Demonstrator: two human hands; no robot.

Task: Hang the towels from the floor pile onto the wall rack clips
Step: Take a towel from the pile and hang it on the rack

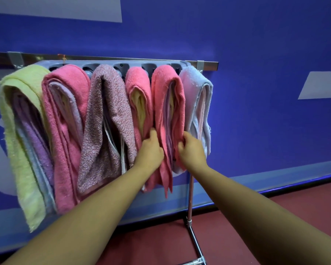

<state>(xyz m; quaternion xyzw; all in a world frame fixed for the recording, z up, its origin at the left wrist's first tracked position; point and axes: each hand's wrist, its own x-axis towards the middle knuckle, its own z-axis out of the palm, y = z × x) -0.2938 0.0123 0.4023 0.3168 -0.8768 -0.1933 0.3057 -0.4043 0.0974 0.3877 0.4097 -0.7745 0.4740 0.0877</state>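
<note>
I see terry cloth all along: the coral towel (pixel 168 104) is fuzzy with frayed edges, the mottled pink towel (pixel 107 119) coarse and nubbly, the yellow-green towel (pixel 17 131) softly looped. The clip rack (pixel 122 65) looks like matt grey plastic. The rail (pixel 208 64) and stand pole (pixel 190 197) are polished metal.

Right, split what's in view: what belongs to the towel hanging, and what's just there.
Job: clip rack; coral towel, gripped by left hand and right hand; yellow towel; large pink towel; speckled towel; small pink towel; lilac towel.
Just there: metal stand; blue wall; red floor.
</note>
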